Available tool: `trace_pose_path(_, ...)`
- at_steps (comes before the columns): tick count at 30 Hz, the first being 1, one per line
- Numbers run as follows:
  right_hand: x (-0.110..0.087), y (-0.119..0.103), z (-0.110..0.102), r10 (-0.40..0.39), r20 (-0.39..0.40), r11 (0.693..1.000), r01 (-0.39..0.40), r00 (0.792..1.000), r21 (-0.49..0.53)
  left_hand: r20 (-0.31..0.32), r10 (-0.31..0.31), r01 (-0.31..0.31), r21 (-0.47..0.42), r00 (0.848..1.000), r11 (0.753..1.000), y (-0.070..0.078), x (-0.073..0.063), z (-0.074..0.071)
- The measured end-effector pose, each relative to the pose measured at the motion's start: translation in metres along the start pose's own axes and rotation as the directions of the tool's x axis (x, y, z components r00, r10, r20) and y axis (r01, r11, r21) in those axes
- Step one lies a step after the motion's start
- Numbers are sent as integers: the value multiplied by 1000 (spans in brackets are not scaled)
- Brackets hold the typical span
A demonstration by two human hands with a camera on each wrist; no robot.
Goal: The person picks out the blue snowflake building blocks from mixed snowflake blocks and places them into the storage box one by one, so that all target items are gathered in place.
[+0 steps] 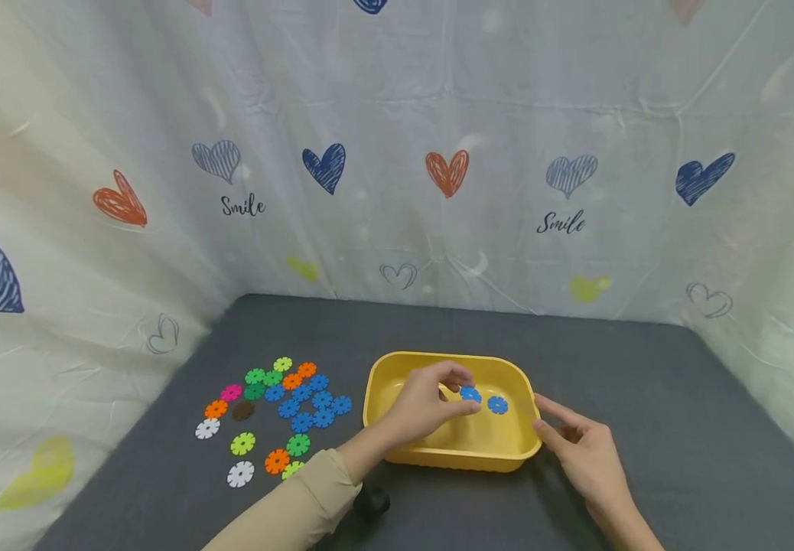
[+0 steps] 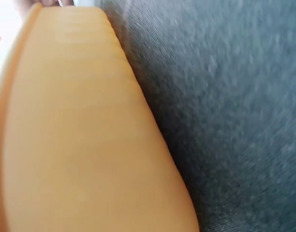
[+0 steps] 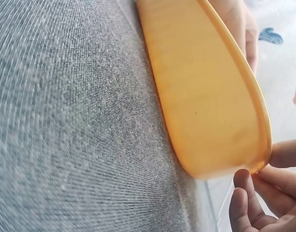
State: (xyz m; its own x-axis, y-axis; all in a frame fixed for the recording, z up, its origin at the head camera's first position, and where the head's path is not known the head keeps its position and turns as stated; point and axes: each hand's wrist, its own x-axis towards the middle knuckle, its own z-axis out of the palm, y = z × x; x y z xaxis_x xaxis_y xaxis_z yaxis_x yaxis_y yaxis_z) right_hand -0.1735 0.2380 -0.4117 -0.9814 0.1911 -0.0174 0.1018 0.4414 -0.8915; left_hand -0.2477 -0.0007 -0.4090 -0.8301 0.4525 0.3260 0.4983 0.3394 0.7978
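A yellow plastic tray (image 1: 462, 461) stands on the dark cloth. My left hand (image 1: 427, 402) reaches over its near rim, thumb and fingertips at opposite edges of a blue notched disc (image 1: 470, 393), which it appears to pinch. A second blue disc (image 1: 498, 405) lies just to the right on the tray floor. At the tray's right end my right hand (image 1: 586, 451) grips the rim between thumb and fingers. The right wrist view shows those fingers (image 3: 278, 186) around the tray's corner. In the left wrist view the tray wall (image 2: 85, 121) fills much of the frame; the left fingers are hidden there.
Left of the tray lie several loose notched discs: blue (image 1: 302, 422), green (image 1: 297, 445), orange (image 1: 276, 461), white (image 1: 241, 474), pink (image 1: 231, 392) and brown (image 1: 243, 411). A small black object (image 1: 372, 503) sits below the left forearm. A heart-printed curtain (image 1: 397, 191) encloses the back and sides.
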Motion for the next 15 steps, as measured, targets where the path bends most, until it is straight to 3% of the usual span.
trace_pose_path(11,1,1,2,-6,-9,1000,6,1000,-3,88,-43,37,67,995,997,-11,20,10)
trace_pose_path(15,1,1,2,-3,-7,1000,3,1000,7,121,-30,14,131,992,991,-17,26,14)
